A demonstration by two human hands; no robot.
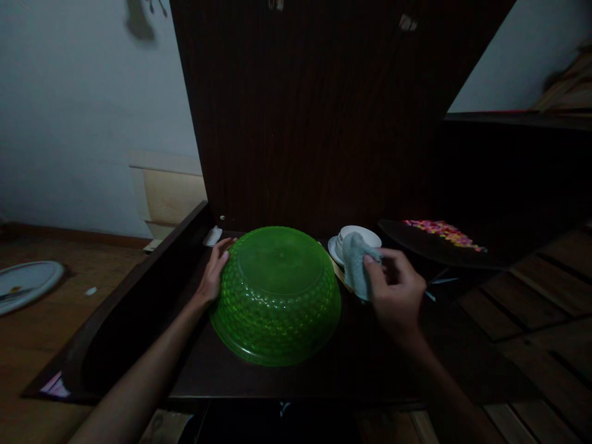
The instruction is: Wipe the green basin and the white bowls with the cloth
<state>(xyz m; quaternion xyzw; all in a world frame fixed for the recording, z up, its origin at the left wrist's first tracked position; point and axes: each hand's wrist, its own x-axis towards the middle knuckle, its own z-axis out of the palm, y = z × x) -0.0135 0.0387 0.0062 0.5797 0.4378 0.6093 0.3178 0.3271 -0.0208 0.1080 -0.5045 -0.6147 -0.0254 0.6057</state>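
Note:
A green translucent plastic basin (276, 293) lies upside down on a dark table (351, 364). My left hand (213, 273) rests flat against the basin's left side, fingers stretched along the rim of its base. My right hand (394, 290) is closed on a pale grey cloth (357, 264) just right of the basin. Behind the cloth stand stacked white bowls on a saucer (358, 237).
A dark tray with colourful bits (439, 237) sits at the right. A dark wooden panel (324, 117) rises behind the table. A white plate (25, 283) lies on the wooden floor at the left. A pale wooden board (171, 194) leans on the wall.

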